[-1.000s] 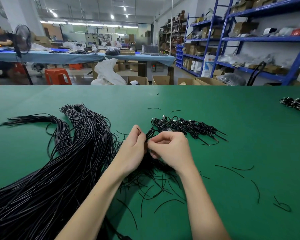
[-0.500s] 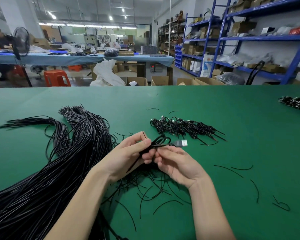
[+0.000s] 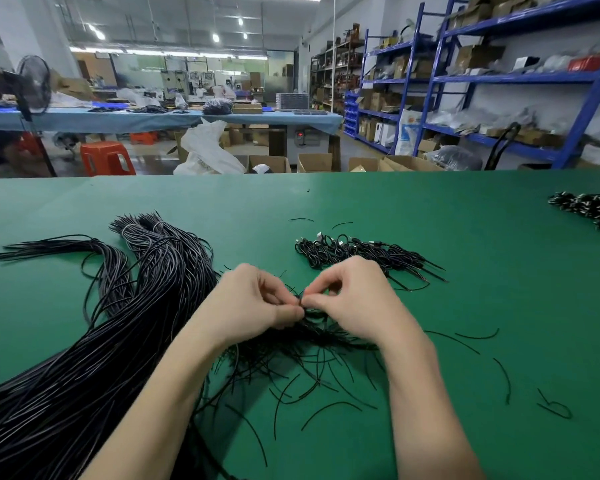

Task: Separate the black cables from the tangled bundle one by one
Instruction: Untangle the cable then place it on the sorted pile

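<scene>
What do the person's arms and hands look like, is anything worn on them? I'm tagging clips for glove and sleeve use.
Nothing is worn that shows. The left hand and right hand are bare, with no gloves, rings or watch in view. Both forearms are bare down to the picture's lower edge, with no sleeve in view.

From here I can't make out what my fingers (image 3: 293, 311) pinch; it's blurred and tiny. The big cable bundle (image 3: 84, 358) runs off the left and bottom edges. The far cable pile (image 3: 593, 207) is cropped at the right edge.
</scene>
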A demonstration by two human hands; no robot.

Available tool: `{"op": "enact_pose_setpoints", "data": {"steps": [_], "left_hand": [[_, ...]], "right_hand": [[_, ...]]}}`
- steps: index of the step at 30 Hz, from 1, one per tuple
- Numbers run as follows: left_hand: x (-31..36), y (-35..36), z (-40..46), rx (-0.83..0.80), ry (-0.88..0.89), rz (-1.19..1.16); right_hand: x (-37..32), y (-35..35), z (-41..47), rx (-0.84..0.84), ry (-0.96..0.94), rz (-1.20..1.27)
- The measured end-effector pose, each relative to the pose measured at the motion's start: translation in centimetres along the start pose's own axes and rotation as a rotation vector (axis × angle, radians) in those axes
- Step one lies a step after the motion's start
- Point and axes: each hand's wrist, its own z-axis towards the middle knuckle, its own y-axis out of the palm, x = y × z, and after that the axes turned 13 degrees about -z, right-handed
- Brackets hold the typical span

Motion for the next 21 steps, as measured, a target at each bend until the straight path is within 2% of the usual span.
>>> {"op": "enact_pose_setpoints", "data": {"steps": [3, 5, 7, 13, 17, 19, 21], "left_hand": [[0.4, 1.4, 0.3, 0.366, 0.117, 0.032], [0.4, 1.8, 0.4, 0.476, 0.175, -0.045], [0.1, 1.7, 0.5, 0.509, 0.180, -0.142], [-1.2, 1.7, 0.5, 0.470, 0.088, -0.330], [-1.1, 2.1, 0.6, 0.489, 0.177, -0.210], [-0.9, 2.4, 0.4, 0.510, 0.263, -0.099], [-0.8, 2.7, 0.2, 0.521, 0.350, -0.019]], "right_hand": [[-1.6, 1.5, 0.5, 0.263, 0.017, 0.028], [-2.2, 2.5, 0.7, 0.381, -0.020, 0.075], [-2.1, 2.9, 0.8, 0.427, -0.083, 0.120], [-0.4, 3.8, 0.5, 0.364, -0.142, 0.348], [-0.3, 3.3, 0.6, 0.328, -0.087, 0.397], [-0.1, 2.7, 0.6, 0.273, -0.029, 0.355], [0.0, 2.4, 0.6, 0.197, 0.034, 0.413]]}}
